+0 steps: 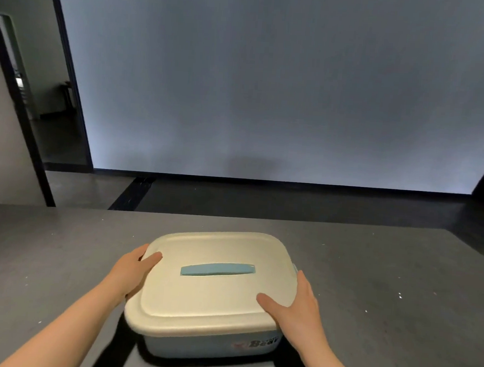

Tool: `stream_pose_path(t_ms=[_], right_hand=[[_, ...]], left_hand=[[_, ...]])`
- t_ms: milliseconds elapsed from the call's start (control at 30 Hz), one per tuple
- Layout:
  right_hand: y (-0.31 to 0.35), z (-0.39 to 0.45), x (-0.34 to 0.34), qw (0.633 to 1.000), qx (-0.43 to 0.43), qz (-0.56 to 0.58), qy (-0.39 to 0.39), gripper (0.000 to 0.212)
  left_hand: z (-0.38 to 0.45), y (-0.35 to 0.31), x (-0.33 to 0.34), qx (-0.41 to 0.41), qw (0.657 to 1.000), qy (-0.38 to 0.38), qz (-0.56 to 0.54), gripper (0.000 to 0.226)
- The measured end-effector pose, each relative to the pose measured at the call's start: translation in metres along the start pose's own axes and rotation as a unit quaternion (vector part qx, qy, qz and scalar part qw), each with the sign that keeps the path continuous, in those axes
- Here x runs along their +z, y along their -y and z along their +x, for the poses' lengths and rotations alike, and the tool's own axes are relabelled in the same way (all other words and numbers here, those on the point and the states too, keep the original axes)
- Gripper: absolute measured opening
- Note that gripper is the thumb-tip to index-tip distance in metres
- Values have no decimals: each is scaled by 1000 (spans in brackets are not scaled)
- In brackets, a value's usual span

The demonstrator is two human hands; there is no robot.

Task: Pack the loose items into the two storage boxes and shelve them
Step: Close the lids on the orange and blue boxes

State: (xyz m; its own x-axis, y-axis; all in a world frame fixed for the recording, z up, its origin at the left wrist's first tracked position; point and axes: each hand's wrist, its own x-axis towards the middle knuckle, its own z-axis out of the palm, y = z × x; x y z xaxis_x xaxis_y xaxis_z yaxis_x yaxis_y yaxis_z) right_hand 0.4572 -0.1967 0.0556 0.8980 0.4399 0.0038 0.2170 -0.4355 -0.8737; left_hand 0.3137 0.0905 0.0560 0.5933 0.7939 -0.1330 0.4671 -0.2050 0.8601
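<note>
We grip the pale-blue plastic storage box [209, 344] at both ends of its cream lid [213, 290], left hand [131, 270] and right hand [298, 304] clamped opposite, thumbs on top, probably so it lifts level off the grey table [386, 279].

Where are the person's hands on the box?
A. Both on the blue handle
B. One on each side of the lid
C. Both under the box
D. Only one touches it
B: the left hand and right hand hold opposite sides of the lid, and the handle is untouched.
</note>
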Motion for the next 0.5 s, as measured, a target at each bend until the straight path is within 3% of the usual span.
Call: stream_pose_path(t_ms=[100, 200, 233, 300, 400, 500], right_hand=[[-8, -3, 4, 992, 51, 112, -4, 101], [-13, -1, 7, 970, 97, 221, -13, 116], [-14, 1, 9, 963, 108, 247, -18, 113], [-17, 4, 13, 947, 135, 289, -41, 99], [-18, 8, 16, 946, 136, 281, -89, 77], [-16, 10, 16, 957, 105, 249, -111, 77]], left_hand=[[-4, -4, 7, 20, 993, -59, 102, 44], [-17, -13, 19, 137, 914, -178, 339, 57], [-25, -19, 29, 189, 900, -170, 354, 60], [-46, -34, 62, 246, 906, -82, 335, 62], [-66, -53, 114, 279, 884, 21, 373, 60], [-68, -62, 131, 268, 873, 62, 402, 59]])
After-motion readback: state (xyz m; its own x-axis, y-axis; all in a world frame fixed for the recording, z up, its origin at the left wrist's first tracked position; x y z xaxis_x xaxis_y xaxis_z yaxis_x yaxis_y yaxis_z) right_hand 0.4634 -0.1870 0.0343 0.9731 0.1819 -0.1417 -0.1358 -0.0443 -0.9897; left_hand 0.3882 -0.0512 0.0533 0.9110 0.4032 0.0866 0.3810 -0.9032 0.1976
